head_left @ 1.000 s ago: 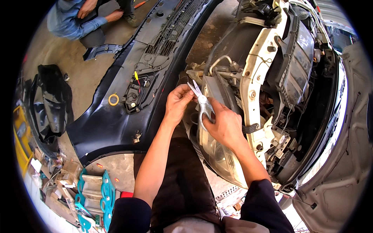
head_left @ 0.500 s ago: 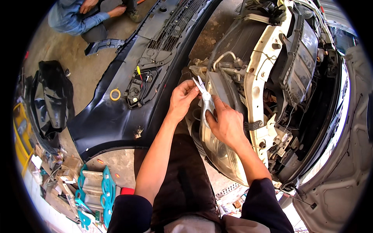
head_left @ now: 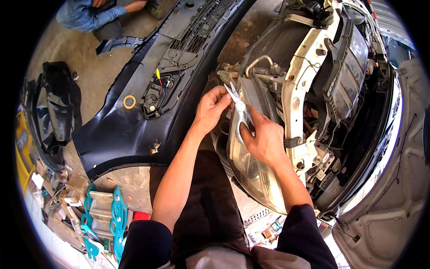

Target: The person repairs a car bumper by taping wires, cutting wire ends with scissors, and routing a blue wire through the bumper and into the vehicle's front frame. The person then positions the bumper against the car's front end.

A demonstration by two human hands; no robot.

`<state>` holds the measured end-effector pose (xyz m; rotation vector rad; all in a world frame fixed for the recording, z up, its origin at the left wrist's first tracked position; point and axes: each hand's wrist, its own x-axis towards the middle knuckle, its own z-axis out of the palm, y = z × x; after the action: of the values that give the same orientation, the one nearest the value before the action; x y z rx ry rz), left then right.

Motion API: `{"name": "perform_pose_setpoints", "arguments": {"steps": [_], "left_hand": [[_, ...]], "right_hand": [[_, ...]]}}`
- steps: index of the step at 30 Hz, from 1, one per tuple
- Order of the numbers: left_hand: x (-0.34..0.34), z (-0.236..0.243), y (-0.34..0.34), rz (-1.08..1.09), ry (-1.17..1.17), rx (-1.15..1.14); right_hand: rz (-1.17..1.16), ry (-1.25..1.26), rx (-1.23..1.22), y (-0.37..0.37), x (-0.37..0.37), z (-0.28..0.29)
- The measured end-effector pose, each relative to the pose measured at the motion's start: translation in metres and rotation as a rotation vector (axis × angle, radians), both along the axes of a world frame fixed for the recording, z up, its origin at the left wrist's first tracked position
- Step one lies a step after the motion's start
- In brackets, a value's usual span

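My right hand grips a pair of metal scissors, its fingers in the handle loops. The blades stand slightly apart and point up toward the fingertips of my left hand. That hand is closed in a pinch beside the blades; what it holds is too small to make out. Both hands are above the near end of a car's front, by the clear headlight. Left of them lies a black bumper cover, inner side up, with a yellow ring like a tape roll on it.
The car's bare front frame and radiator are at the right, near the raised hood. A teal and grey step stool stands lower left, among boxes. Another person in a blue sleeve crouches at the far left.
The view has shifted slightly, so the bumper cover sits a little farther left. Both hands keep nearly the same pose, and the scissors remain at the left fingertips.
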<state>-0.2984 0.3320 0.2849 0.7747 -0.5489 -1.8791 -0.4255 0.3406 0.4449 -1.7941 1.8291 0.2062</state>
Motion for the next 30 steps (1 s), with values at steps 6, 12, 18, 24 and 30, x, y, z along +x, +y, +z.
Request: {"name": "perform_pose_setpoints", "arguments": {"steps": [6,12,18,24,30], "left_hand": [[-0.002,0.0,-0.004,-0.051,-0.098,-0.009],[-0.01,0.005,-0.006,-0.034,-0.065,0.049],[-0.011,0.001,-0.011,-0.028,0.099,0.07],[-0.013,-0.002,-0.01,-0.046,0.133,0.083],[-0.02,-0.003,-0.009,0.01,0.046,0.134]], "right_hand": [[-0.126,-0.078,0.12,-0.006,-0.005,0.005],[-0.461,-0.424,0.237,-0.01,-0.027,-0.008],[-0.779,-0.723,0.396,-0.016,-0.031,-0.006],[-0.89,-0.845,0.483,-0.021,-0.038,-0.005],[-0.318,-0.169,0.182,-0.016,-0.026,0.004]]}}
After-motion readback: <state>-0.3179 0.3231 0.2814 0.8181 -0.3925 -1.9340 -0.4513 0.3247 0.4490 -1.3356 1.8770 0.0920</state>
